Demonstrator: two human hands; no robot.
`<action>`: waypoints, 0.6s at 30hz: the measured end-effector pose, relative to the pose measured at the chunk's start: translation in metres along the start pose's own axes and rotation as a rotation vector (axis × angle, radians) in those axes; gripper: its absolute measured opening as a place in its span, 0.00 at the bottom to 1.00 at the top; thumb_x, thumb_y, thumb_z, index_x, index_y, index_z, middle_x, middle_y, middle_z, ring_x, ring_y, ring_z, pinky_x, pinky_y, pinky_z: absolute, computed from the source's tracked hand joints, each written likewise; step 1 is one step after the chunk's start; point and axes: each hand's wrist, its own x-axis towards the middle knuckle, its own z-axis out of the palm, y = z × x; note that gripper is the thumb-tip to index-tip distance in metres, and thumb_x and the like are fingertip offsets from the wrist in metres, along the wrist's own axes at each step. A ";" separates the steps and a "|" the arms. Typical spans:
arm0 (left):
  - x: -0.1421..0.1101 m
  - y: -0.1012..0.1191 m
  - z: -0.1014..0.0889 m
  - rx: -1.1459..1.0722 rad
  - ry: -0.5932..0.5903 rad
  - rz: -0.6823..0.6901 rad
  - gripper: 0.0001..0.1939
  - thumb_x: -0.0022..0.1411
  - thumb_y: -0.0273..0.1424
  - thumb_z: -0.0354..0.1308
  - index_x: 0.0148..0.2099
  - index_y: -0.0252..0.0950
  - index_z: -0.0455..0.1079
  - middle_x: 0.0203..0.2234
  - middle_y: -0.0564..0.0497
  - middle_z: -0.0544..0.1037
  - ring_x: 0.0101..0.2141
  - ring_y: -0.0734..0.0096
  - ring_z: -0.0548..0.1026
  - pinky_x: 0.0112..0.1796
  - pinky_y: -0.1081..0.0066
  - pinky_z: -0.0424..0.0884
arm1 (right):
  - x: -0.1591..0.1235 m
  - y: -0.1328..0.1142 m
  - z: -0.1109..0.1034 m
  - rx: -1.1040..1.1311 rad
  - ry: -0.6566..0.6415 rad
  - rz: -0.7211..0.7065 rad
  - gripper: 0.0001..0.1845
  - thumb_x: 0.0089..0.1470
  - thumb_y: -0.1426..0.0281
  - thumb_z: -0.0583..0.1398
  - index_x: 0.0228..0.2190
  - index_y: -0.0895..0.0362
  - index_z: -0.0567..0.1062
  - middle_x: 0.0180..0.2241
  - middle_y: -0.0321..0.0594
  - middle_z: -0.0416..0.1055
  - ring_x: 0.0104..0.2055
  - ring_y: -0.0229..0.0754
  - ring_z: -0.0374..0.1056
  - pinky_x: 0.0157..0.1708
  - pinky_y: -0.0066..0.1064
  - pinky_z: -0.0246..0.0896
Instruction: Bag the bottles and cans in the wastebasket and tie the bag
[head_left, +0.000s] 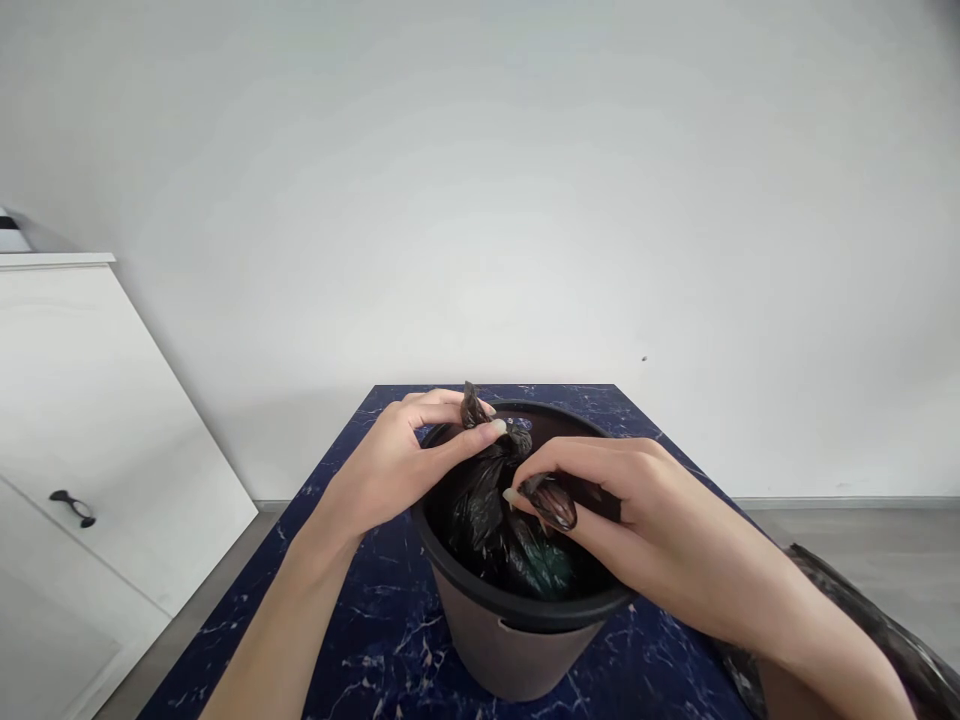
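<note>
A black plastic garbage bag (480, 515) sits inside a round bin (517, 650) with a dark rim and a brownish-grey wall. Its top is gathered and twisted near the middle of the opening. My left hand (409, 450) pinches one end of the bag's top between thumb and fingers, above the left side of the rim. My right hand (615, 490) grips another end of the bag's top, with a loop of thin plastic sticking out between thumb and fingers. Whatever fills the bag is hidden; a greenish patch shows through the plastic.
The bin stands on a dark blue marble-patterned table (390, 620). Behind it rises a plain pale wall (480, 200). On the left is a white cabinet (97, 400) with a black handle (73, 508). More black plastic (885, 630) lies at lower right, partly behind my right forearm.
</note>
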 end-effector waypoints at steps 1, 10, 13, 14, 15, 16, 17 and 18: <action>0.000 0.001 0.000 -0.035 0.003 0.002 0.16 0.70 0.51 0.64 0.45 0.50 0.87 0.54 0.50 0.85 0.60 0.50 0.78 0.58 0.57 0.78 | 0.000 0.000 0.000 0.001 -0.004 0.001 0.13 0.67 0.77 0.58 0.38 0.49 0.79 0.38 0.26 0.81 0.37 0.34 0.74 0.37 0.26 0.66; 0.001 -0.004 0.001 -0.023 0.180 -0.087 0.19 0.67 0.53 0.67 0.40 0.44 0.85 0.53 0.47 0.86 0.55 0.50 0.81 0.55 0.57 0.78 | -0.006 0.008 0.002 -0.167 0.075 0.022 0.12 0.64 0.78 0.57 0.33 0.51 0.76 0.33 0.32 0.74 0.33 0.37 0.69 0.31 0.30 0.59; 0.002 -0.010 -0.001 0.031 0.214 -0.108 0.19 0.67 0.54 0.66 0.40 0.44 0.85 0.54 0.47 0.85 0.58 0.48 0.78 0.60 0.54 0.73 | -0.006 0.009 0.000 -0.197 0.067 0.022 0.12 0.65 0.76 0.57 0.32 0.51 0.75 0.33 0.33 0.73 0.33 0.37 0.68 0.30 0.30 0.59; 0.003 -0.012 -0.002 0.041 0.218 -0.116 0.20 0.67 0.54 0.66 0.40 0.43 0.85 0.54 0.47 0.85 0.58 0.48 0.78 0.59 0.54 0.73 | -0.007 0.009 -0.001 -0.207 0.066 0.024 0.12 0.66 0.75 0.57 0.32 0.52 0.75 0.33 0.33 0.73 0.32 0.37 0.68 0.29 0.30 0.59; 0.004 -0.014 -0.004 0.049 0.222 -0.123 0.20 0.67 0.54 0.66 0.40 0.43 0.84 0.54 0.46 0.85 0.58 0.48 0.78 0.58 0.55 0.74 | -0.007 0.009 -0.003 -0.220 0.068 0.026 0.12 0.66 0.74 0.56 0.32 0.52 0.75 0.32 0.33 0.73 0.32 0.37 0.68 0.29 0.30 0.59; 0.005 -0.016 -0.005 0.059 0.229 -0.127 0.20 0.66 0.54 0.66 0.40 0.43 0.84 0.53 0.46 0.85 0.58 0.48 0.78 0.56 0.55 0.75 | -0.008 0.009 -0.004 -0.236 0.070 0.026 0.12 0.67 0.73 0.56 0.31 0.52 0.75 0.32 0.33 0.73 0.31 0.37 0.67 0.29 0.31 0.59; 0.006 -0.019 -0.007 0.072 0.241 -0.129 0.20 0.66 0.53 0.66 0.40 0.42 0.84 0.53 0.46 0.85 0.57 0.48 0.79 0.55 0.56 0.75 | -0.009 0.010 -0.006 -0.252 0.073 0.026 0.13 0.67 0.73 0.55 0.31 0.52 0.75 0.31 0.33 0.73 0.31 0.37 0.67 0.29 0.31 0.59; 0.007 -0.022 -0.008 0.089 0.255 -0.129 0.19 0.65 0.53 0.67 0.40 0.42 0.84 0.52 0.46 0.86 0.56 0.48 0.79 0.54 0.57 0.75 | -0.010 0.010 -0.008 -0.266 0.073 0.023 0.13 0.67 0.72 0.55 0.30 0.52 0.75 0.30 0.33 0.72 0.30 0.37 0.66 0.29 0.31 0.59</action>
